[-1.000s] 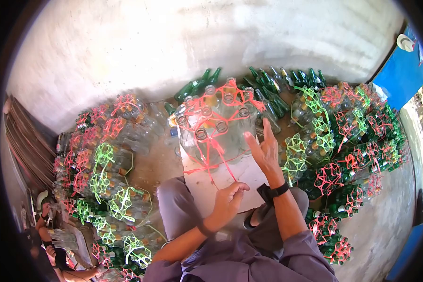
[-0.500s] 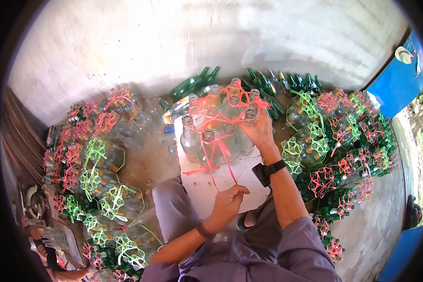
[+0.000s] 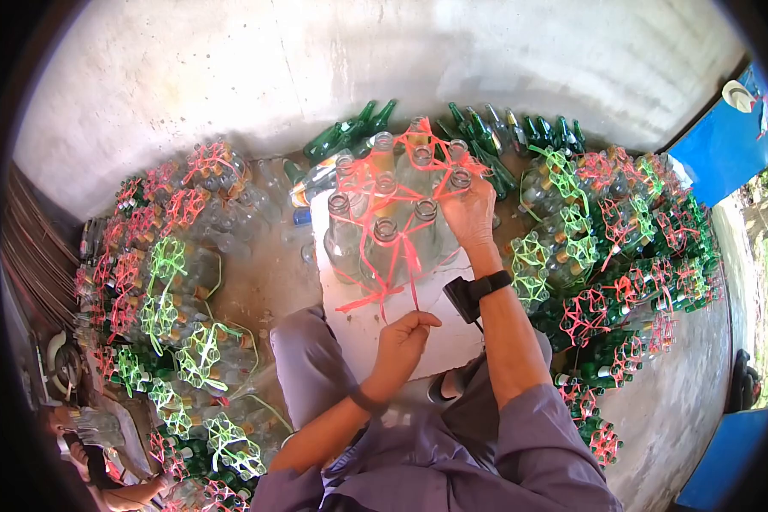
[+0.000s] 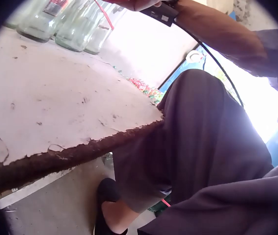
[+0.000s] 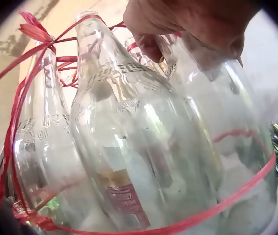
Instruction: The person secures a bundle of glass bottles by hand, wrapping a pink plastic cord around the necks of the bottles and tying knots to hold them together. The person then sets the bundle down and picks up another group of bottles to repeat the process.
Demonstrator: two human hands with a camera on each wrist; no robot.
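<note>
A cluster of clear bottles (image 3: 384, 247) stands upright on the white board (image 3: 439, 328), red ribbon (image 3: 411, 256) woven round the necks and a loop round the bodies. My left hand (image 3: 401, 346) is below the cluster in the head view, fingers curled, pinching the ribbon's end. My right hand (image 3: 472, 213) grips the neck of a bottle at the cluster's right side. In the right wrist view the right hand's fingers (image 5: 193, 24) wrap round that neck, and ribbon (image 5: 227, 208) circles the bottles (image 5: 144, 137). The left hand is out of the left wrist view.
Tied bottle bundles lie on the left (image 3: 175, 282) and right (image 3: 614, 282), with red and green ribbon. Loose green bottles (image 3: 346, 136) lie by the wall (image 3: 384, 60). My knees flank the board. Another person's arm (image 3: 132, 495) shows at lower left.
My right hand moved in from the cluster's right, its fingers extended at first, and took hold of a bottle neck. The left hand keeps the ribbon end. The head view shifted slightly.
</note>
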